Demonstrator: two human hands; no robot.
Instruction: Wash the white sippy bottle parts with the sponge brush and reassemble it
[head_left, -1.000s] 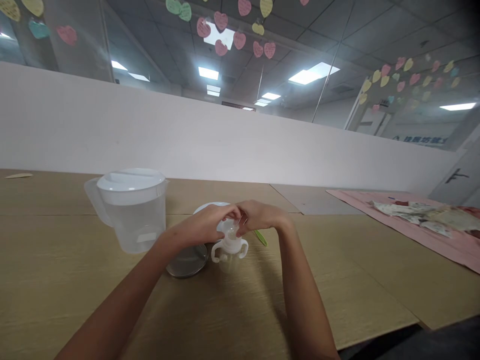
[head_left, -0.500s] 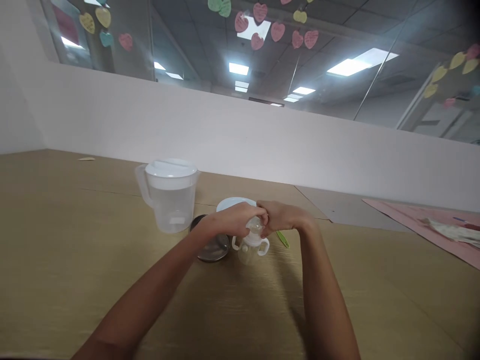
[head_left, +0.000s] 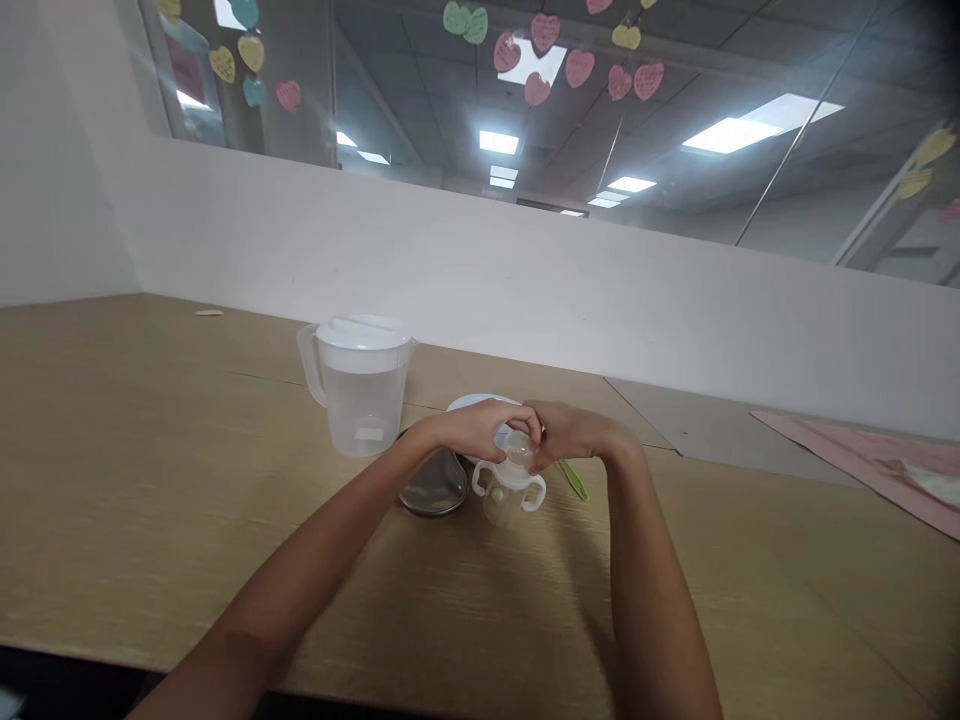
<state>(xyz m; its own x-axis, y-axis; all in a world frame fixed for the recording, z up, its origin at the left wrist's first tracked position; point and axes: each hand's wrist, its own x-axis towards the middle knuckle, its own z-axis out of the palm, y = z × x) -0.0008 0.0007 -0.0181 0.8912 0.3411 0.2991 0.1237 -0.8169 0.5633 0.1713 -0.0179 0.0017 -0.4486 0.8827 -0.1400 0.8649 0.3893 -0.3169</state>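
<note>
A clear baby bottle (head_left: 504, 505) with two white side handles stands upright on the table in front of me. A transparent dome-shaped cap (head_left: 519, 450) covers its top. My left hand (head_left: 484, 428) arches over the cap from the left, its fingers curled around it. From the right, my right hand (head_left: 568, 430) closes against the cap's other side, its fingertips partly hidden. Both hands meet at the top of the cap. A white plate (head_left: 463, 402) lies behind the hands, mostly covered by them.
Left of the bottle is a curved metal dish (head_left: 433, 492). A lidded, translucent pitcher (head_left: 365, 400) of clear liquid stands farther left. A green handle (head_left: 574, 480) lies right of the bottle. At far right is a pink sheet (head_left: 840, 455). A white wall (head_left: 487, 280) rises behind.
The camera view has turned slightly, so the scene sits a little farther right. Both hands stay at the cap, and the left fingers arch slightly more over it.
</note>
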